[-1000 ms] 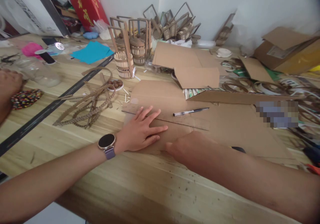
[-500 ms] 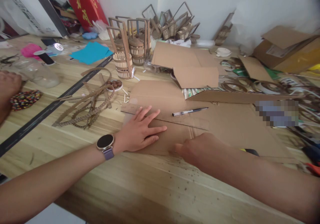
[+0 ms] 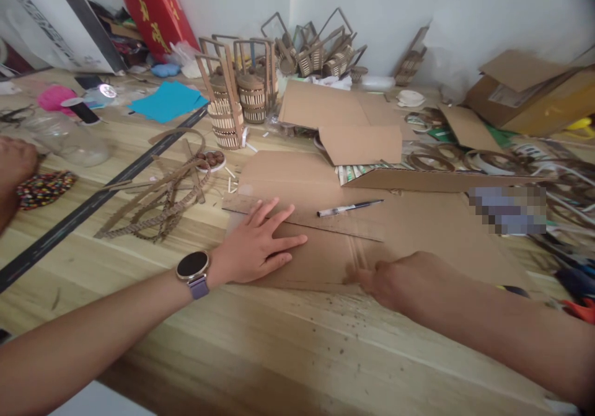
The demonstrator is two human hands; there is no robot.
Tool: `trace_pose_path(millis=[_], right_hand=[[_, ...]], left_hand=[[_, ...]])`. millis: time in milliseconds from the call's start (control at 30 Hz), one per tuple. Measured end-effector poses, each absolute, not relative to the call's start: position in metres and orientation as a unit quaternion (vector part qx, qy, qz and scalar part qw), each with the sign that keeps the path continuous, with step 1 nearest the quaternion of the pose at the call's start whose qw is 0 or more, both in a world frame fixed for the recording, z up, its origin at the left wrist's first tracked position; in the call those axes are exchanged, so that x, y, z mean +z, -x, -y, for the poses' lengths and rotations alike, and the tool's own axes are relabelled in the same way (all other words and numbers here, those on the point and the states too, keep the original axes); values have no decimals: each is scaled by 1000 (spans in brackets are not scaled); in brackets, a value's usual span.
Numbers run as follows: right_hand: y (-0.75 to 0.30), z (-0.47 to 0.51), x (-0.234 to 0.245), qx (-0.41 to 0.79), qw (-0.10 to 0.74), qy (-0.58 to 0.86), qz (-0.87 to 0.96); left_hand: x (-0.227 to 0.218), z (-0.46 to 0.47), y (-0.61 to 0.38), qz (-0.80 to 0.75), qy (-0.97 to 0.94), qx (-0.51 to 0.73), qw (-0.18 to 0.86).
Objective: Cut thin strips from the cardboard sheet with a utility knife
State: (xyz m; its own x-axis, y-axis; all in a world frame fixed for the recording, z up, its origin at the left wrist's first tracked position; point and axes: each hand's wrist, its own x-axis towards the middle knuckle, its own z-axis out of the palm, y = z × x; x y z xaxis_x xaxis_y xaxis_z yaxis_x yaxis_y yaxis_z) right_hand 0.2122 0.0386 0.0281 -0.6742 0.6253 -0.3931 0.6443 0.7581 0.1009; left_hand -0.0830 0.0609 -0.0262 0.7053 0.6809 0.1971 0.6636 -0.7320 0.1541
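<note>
A large sheet of brown cardboard lies on the wooden table. My left hand is spread flat on its left part, fingers apart, with a watch on the wrist. Under those fingers runs a long straight strip, perhaps a clear ruler, whose lower edge shows as a dark line. At the sheet's front edge my right hand is closed, fingertips low against the cardboard; whatever they hold is hidden. A pen rests on the sheet beyond the strip. Below my right hand, dark crumbs dot the table.
Looped brown strips lie left of the cardboard, beside a small dish of brown balls. Small slatted baskets stand behind. Another person's hand is at the far left. Orange-handled scissors lie right; a cardboard box stands behind.
My right hand has moved to the right along the cardboard's front edge. The left hand stays spread in place, and the view has shifted slightly.
</note>
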Motion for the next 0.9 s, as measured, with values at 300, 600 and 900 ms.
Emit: trace_pose_path(millis=[300, 600, 900], right_hand=[[-245, -52, 38, -146, 194, -359, -901], [-175, -38, 38, -88, 183, -365, -909], [-140, -37, 34, 10, 195, -285, -938]], left_hand=[[-31, -61, 82, -365, -917, 155, 42], [-26, -60, 80, -365, -918, 152, 38], [-25, -60, 80, -364, -918, 152, 35]])
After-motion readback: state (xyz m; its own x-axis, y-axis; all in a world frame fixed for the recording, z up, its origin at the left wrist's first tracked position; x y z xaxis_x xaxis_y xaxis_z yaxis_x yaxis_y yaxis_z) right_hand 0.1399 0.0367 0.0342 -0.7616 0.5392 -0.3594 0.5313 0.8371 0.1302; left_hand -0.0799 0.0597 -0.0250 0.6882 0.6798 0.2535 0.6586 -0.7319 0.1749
